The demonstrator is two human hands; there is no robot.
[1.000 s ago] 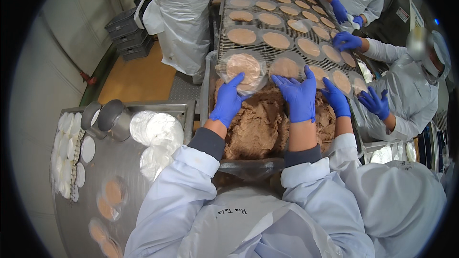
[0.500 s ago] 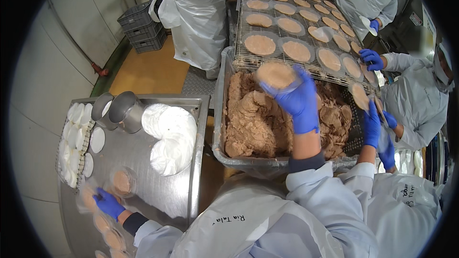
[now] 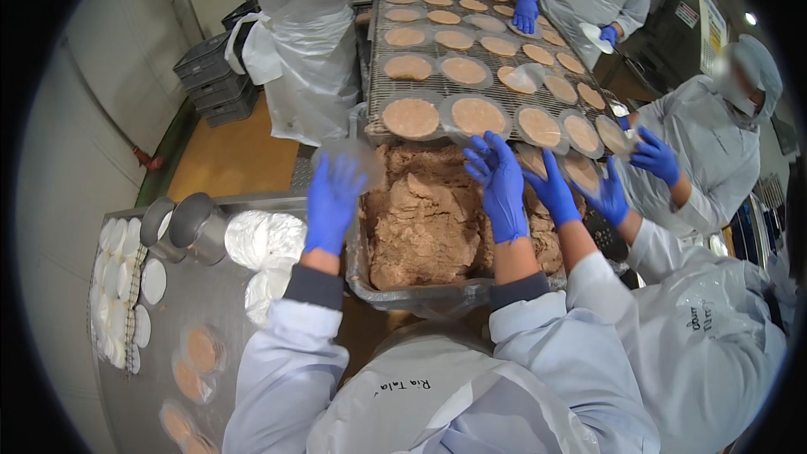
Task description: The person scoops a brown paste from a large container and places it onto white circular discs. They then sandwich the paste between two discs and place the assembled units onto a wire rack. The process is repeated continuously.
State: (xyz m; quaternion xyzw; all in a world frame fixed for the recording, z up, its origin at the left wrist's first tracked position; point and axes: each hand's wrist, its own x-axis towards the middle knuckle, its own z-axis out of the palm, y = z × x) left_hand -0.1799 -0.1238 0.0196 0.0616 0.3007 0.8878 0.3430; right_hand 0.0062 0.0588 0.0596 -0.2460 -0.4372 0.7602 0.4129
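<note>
At the far edge of the tub (image 3: pixel 427 296), where the wire mesh belt (image 3: pixel 503 99) begins, I find a flat round patty (image 3: pixel 477 115) lying on a clear disc. My right hand (image 3: pixel 502 189), blue-gloved, is over the tub, fingers extended and unclenched, the tips at the near edge of that patty; whether they press on it I cannot tell. My left hand (image 3: pixel 332 206), likewise gloved, is raised just left of the tub with fingers spread; a translucent disc (image 3: pixel 360 166) overlaps them, blurred, and I cannot establish whether they pinch it. The tub holds a large brown mass of ground meat (image 3: pixel 424 231) below my right hand. Beyond the tub, rows of further patties cover the belt. Right of the tub, a co-worker beside me (image 3: pixel 698 328) has two gloved hands at another patty (image 3: pixel 580 171) by the belt's near corner. Left of the tub is a steel table (image 3: pixel 239 319) bearing metal canisters (image 3: pixel 202 229), shiny white discs (image 3: pixel 265 240), a wire basket (image 3: pixel 132 307) of white rounds, and paired patties (image 3: pixel 202 349). Farther off, beyond the tub and to its left, grey crates (image 3: pixel 218 80) are stacked near an aproned worker (image 3: pixel 311 59).
</note>
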